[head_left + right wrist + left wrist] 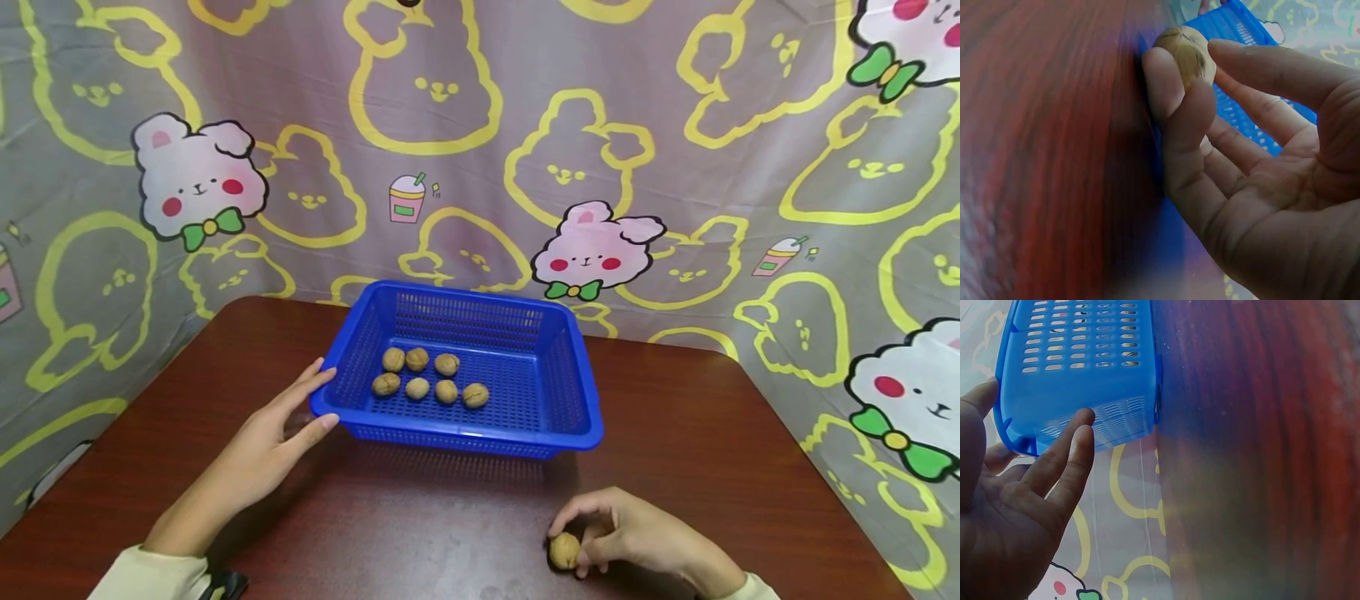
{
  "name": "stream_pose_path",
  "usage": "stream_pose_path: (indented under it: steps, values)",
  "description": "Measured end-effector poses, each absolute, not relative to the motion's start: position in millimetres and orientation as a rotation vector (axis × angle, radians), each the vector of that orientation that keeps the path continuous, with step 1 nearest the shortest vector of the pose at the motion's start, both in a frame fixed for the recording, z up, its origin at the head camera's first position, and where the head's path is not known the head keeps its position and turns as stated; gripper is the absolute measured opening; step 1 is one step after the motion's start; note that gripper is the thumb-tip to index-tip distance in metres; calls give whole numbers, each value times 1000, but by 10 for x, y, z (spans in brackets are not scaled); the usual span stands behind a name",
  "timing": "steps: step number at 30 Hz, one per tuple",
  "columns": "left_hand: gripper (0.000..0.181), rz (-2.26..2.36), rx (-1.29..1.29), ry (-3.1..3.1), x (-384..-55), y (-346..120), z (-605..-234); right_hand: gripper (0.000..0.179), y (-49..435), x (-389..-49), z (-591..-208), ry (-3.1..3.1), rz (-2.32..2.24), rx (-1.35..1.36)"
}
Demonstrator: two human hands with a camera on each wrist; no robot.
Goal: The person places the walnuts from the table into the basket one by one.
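A blue plastic basket (465,430) with slotted walls stands on the table, and several walnuts (476,395) lie in its left half. My left hand (262,450) is at the basket's near left corner, its fingers fairly straight and touching the rim. In the left wrist view the thumb (984,397) is against the rim, with the other fingers spread beside the wall. To the right in front of the basket, my right hand (637,533) pinches one walnut (564,551) between thumb and fingers, low over the tabletop. The right wrist view shows this walnut (1186,53) at the fingertips.
The brown wooden table (420,517) extends around the basket. Behind it and along both sides hangs a patterned curtain (480,183) with cartoon rabbits. A small dark item (225,585) shows by the left sleeve.
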State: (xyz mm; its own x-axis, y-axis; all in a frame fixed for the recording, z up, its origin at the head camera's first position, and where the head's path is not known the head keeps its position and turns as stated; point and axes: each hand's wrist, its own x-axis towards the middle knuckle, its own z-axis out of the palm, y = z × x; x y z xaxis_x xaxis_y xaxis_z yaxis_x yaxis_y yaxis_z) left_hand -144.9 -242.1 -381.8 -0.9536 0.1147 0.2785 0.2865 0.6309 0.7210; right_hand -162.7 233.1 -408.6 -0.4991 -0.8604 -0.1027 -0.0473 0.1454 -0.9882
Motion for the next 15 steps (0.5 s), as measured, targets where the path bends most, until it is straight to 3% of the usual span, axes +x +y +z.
stream_pose_path:
  steps: [15]
  values:
    - [58, -1195, -328, -2645, -1444, -2418, -3818, 35, 2290, -1568, -4091, 1809, -1405, -987]
